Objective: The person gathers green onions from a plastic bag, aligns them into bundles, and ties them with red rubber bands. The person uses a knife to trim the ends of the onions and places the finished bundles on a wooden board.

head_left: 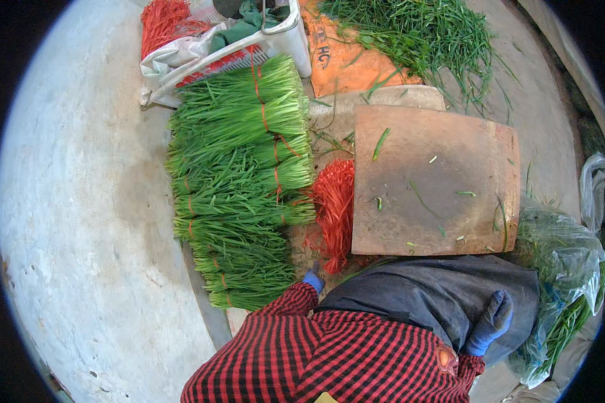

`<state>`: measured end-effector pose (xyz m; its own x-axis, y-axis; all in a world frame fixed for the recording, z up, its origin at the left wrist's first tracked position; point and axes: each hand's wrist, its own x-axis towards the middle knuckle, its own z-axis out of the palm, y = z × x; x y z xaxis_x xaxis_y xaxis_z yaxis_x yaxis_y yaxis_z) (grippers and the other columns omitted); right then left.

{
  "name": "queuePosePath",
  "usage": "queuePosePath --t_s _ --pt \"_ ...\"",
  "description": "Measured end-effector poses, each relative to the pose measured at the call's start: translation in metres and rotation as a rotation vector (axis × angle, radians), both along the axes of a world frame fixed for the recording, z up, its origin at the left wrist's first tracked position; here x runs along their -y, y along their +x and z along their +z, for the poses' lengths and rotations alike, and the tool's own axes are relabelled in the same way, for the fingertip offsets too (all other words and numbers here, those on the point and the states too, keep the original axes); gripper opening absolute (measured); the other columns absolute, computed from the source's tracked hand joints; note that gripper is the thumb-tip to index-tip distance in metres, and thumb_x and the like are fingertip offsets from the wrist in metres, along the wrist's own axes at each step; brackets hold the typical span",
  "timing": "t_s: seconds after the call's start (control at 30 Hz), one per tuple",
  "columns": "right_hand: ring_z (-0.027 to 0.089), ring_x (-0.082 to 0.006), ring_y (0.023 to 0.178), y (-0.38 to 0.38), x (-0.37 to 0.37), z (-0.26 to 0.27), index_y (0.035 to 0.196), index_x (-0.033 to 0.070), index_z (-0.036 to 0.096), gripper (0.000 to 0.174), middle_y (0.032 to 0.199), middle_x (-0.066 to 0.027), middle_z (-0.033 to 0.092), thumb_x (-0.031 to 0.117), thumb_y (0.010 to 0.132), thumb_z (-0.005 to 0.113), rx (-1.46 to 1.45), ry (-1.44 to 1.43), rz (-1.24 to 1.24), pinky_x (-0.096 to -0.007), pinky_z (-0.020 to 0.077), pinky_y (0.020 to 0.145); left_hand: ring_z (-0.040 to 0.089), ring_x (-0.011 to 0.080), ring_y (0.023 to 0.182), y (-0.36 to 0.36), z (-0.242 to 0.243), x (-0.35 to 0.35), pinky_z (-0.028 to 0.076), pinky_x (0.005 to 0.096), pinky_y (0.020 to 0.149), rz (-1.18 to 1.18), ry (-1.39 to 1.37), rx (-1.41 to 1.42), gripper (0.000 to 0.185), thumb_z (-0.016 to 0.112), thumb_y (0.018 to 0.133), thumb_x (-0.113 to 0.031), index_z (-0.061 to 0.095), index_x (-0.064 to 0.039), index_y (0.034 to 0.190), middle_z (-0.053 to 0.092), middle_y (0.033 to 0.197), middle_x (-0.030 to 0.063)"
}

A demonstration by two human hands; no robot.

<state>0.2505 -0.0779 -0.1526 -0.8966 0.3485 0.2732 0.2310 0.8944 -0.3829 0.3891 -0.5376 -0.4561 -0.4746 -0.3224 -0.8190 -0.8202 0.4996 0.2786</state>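
Observation:
My left hand (313, 281), in a blue glove, is beside the lower end of a row of tied green bundles (242, 191), which look like garlic chives. Only part of that hand shows past the checked sleeve; its fingers are largely hidden. Just above it lies a heap of red plastic ties (334, 211). My right hand (491, 320), also blue-gloved, rests at the dark apron (423, 287) over my lap, fingers together, no object visible in it. A worn wooden board (433, 186) lies before me with a few loose leaf scraps on it.
A white plastic crate (302, 50) with red ties and green cloth stands at the top. Loose greens (423, 40) lie on an orange woven sack (333, 60). To my right is a clear plastic bag (559, 242) of greens. A pale wall-like surface (91, 201) runs along the left.

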Motion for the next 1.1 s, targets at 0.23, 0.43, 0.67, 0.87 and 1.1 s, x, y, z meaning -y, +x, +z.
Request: queuePosePath --t_s 0.23,0.43,0.67,0.87,1.1 --pt "0.066 -0.0294 0.085 -0.004 0.007 0.003 0.104 -0.001 0.069 0.017 0.098 -0.0166 0.071 0.014 0.096 0.066 -0.014 -0.076 0.009 -0.0385 0.0527 0.078 0.070 0.0345 0.098 -0.056 -0.010 0.009 0.055 0.0409 0.086 -0.014 0.013 -0.102 0.055 0.063 0.089 -0.017 0.052 -0.009 0.143 0.070 0.112 0.0217" --pt "0.067 -0.0309 0.084 -0.009 0.012 0.007 0.103 -0.002 0.069 0.017 0.096 -0.0170 0.070 0.014 0.097 0.065 0.015 -0.012 -0.044 -0.0388 0.0530 0.078 0.063 0.0416 0.113 -0.107 0.024 -0.022 0.052 0.0453 0.095 -0.044 0.026 -0.074 0.049 0.059 0.088 -0.020 0.059 -0.004 0.135 0.064 0.123 0.0278" --pt "0.067 -0.0325 0.084 -0.006 0.008 0.008 0.101 0.001 0.068 0.016 0.096 -0.0167 0.070 0.015 0.096 0.065 -0.017 0.054 0.070 -0.0400 0.0530 0.077 0.071 0.0398 0.090 -0.118 0.008 -0.033 0.057 0.0466 0.077 -0.137 -0.033 -0.031 0.043 0.059 0.089 -0.026 0.063 -0.007 0.127 0.071 0.101 0.0247" --pt "0.067 -0.0313 0.083 -0.006 0.009 0.007 0.099 0.002 0.068 0.015 0.094 -0.0150 0.070 0.017 0.096 0.066 -0.047 0.022 0.051 -0.0404 0.0528 0.075 0.067 0.0425 0.096 -0.116 0.009 0.019 0.053 0.0477 0.086 0.361 -0.144 -0.235 0.028 0.060 0.089 -0.020 0.068 -0.003 0.109 0.069 0.102 0.0266" --pt "0.067 -0.0314 0.082 -0.007 0.010 0.007 0.099 0.002 0.068 0.015 0.094 -0.0143 0.070 0.016 0.097 0.065 -0.035 0.045 0.058 -0.0395 0.0530 0.075 0.064 0.0364 0.099 -0.173 0.061 -0.011 0.051 0.0442 0.088 0.229 -0.238 -0.874 0.024 0.063 0.092 -0.020 0.067 -0.002 0.108 0.066 0.102 0.0210"
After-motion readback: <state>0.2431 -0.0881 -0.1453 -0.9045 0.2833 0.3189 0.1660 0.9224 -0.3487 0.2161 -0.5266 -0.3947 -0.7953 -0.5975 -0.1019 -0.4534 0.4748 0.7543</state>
